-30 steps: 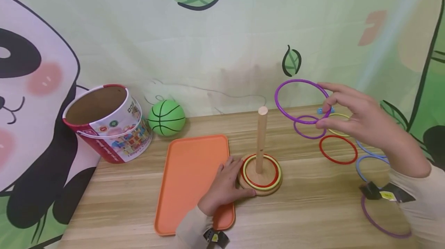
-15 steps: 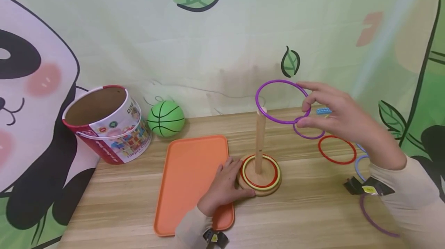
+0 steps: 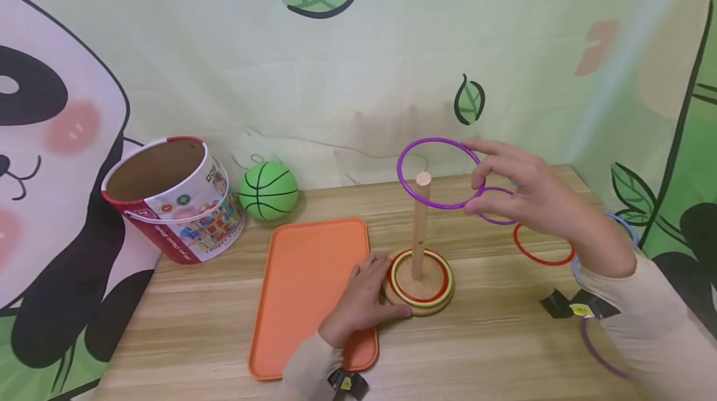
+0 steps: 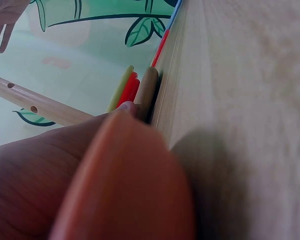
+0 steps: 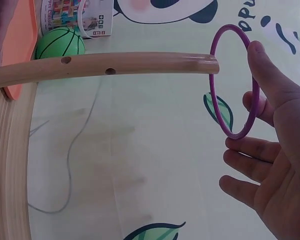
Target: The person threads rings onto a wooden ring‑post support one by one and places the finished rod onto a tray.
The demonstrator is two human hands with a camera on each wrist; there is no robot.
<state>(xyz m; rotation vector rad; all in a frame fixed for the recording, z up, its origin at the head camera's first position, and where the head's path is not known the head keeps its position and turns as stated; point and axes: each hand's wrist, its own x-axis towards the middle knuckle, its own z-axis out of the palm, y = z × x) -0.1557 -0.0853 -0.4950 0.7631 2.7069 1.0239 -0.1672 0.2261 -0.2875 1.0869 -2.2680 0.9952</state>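
Note:
My right hand (image 3: 526, 186) pinches a purple ring (image 3: 404, 175) between thumb and fingers. In the head view the post's top shows inside the ring, whose near edge crosses in front of the wood; the right wrist view has the tip just within the ring (image 5: 255, 100). The upright wooden post (image 3: 420, 226) rises from a round wooden base (image 3: 428, 310). Around its foot lie a yellow ring (image 3: 450, 289) and a red ring (image 3: 390, 276). My left hand (image 3: 364, 301) holds the base's left edge, fingers behind and thumb along the front.
An orange tray (image 3: 313, 276) lies under my left wrist. Behind it stand a green ball (image 3: 269, 191) and a printed bucket (image 3: 179, 202). Loose rings lie at the right, among them a red ring (image 3: 543, 262) and a purple ring (image 3: 602, 360), partly hidden by my right arm.
My right hand has carried the purple ring leftward to the post's top and, most recently, slightly down. The left hand and base have stayed in place.

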